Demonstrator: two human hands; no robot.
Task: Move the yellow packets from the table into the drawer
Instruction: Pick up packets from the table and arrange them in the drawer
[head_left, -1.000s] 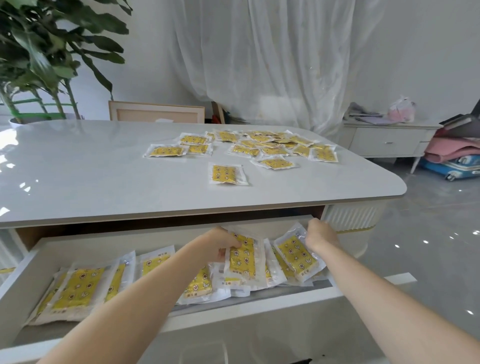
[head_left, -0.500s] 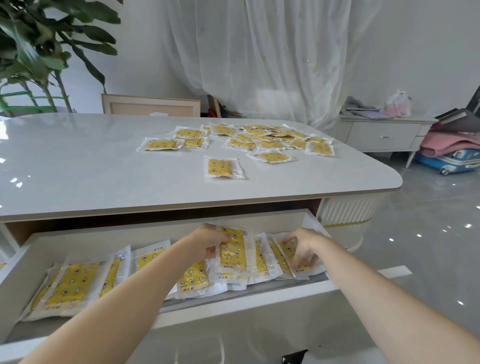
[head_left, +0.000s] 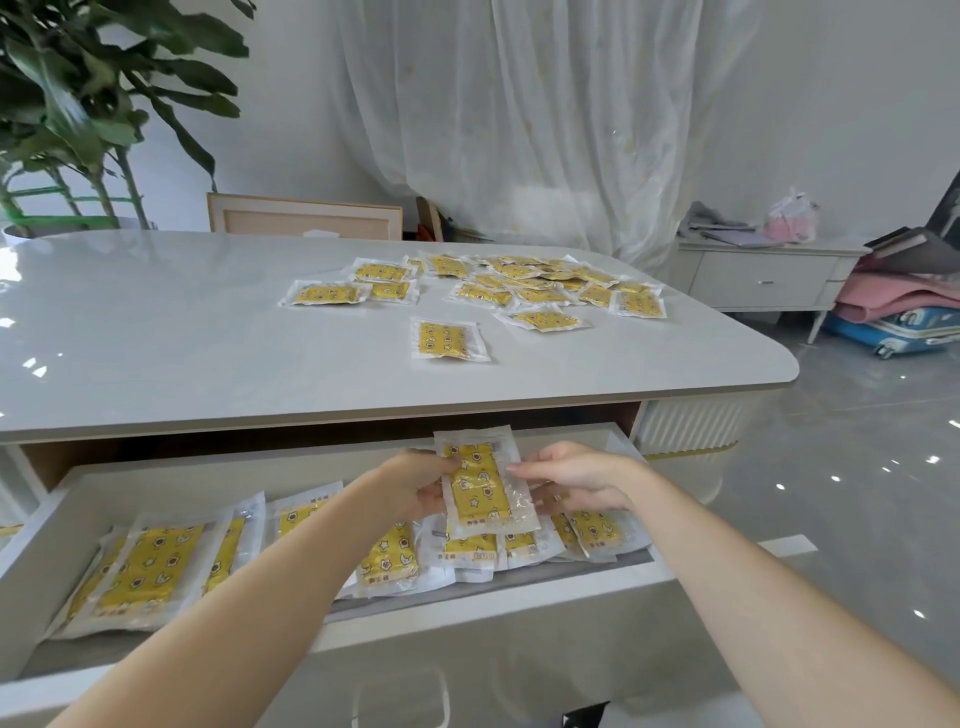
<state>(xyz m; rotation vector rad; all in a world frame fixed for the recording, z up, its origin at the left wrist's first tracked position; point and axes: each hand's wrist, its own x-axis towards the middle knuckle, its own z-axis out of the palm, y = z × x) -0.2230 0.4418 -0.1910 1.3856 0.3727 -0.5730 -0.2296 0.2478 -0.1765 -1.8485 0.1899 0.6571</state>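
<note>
Both hands meet over the right part of the open drawer (head_left: 363, 631), sharing one yellow packet (head_left: 485, 480) that stands nearly upright on its short edge. The left hand (head_left: 415, 486) pinches its left margin, thumb on the front face and fingers hidden behind. The right hand (head_left: 576, 480) has its fingers loosely spread, fingertips (head_left: 514, 469) touching the clear plastic of the right margin, steadying more than gripping. Held on end like this, the packet looks ready to be slotted in as the next one of the row, filed like cards rather than dropped flat; that would pack more into the space.

Just below the hands, a leaning row of packets (head_left: 470, 545) already stands in the drawer, and a second stack (head_left: 150, 569) lies further left, tilted against the drawer floor. The middle stretch of the drawer between the groups shows bare lining.

Above the drawer front, on the tabletop (head_left: 156, 338), one single packet (head_left: 449, 340) lies flat nearest the edge, easiest to take next by my judgement. Beyond it a loose, overlapping scatter of packets (head_left: 530, 288) spreads toward the far right corner, so much of the job remains
</note>
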